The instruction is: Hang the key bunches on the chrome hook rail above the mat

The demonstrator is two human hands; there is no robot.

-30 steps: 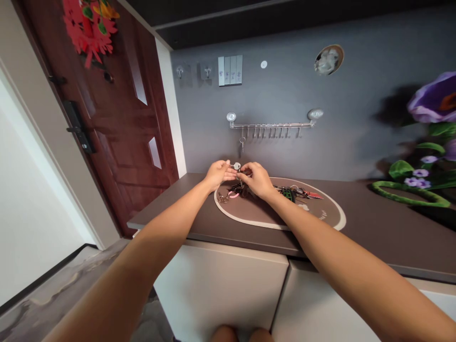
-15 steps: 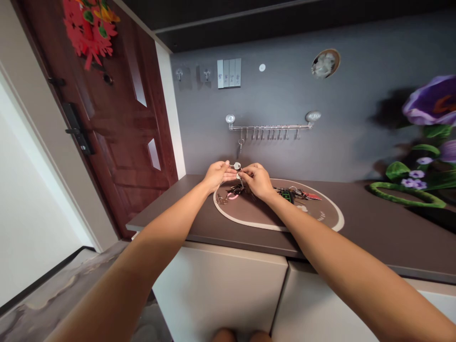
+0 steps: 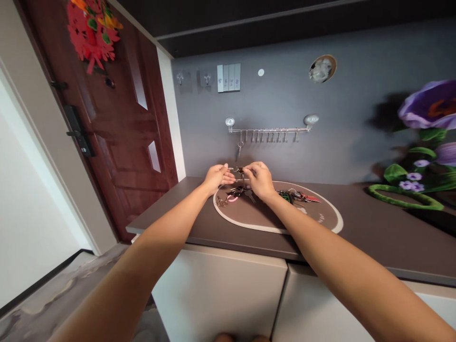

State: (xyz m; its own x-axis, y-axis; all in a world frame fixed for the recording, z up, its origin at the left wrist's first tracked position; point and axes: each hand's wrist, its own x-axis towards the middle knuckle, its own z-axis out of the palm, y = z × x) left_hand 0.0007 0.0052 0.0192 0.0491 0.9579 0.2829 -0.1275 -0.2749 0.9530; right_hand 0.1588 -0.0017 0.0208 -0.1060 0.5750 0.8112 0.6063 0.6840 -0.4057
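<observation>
While the wall [image 3: 342, 152] fills the back, the counter [image 3: 363, 232] runs wide beneath it, and on that sits the mat [image 3: 252, 218], rounded and pale-rimmed. Up on the wall, the rack [image 3: 270, 130] stretches sideways, hooks pointing down. Now to the hands: the left hand [image 3: 217, 178] comes in thumb uppermost, pinching with thumb and forefinger, its other fingers spread loose. Facing it, the right hand [image 3: 260, 178] has its fingertips drawn together in a pinch of its own. And between them, right there, is the keyring [image 3: 235, 169], grasped from both sides and clear of the mat! It lies crosswise, its long axis running fingertip to fingertip, so neither hand is plainly nearer; exactly which bit the right one grips is too small to tell. Just below, the pile [image 3: 237, 191] rests on the mat's left part. Above and behind, nearly upright, the hung key [image 3: 239, 150] dangles from the rack's left end, slightly nearer the right fingertips as seen here.
</observation>
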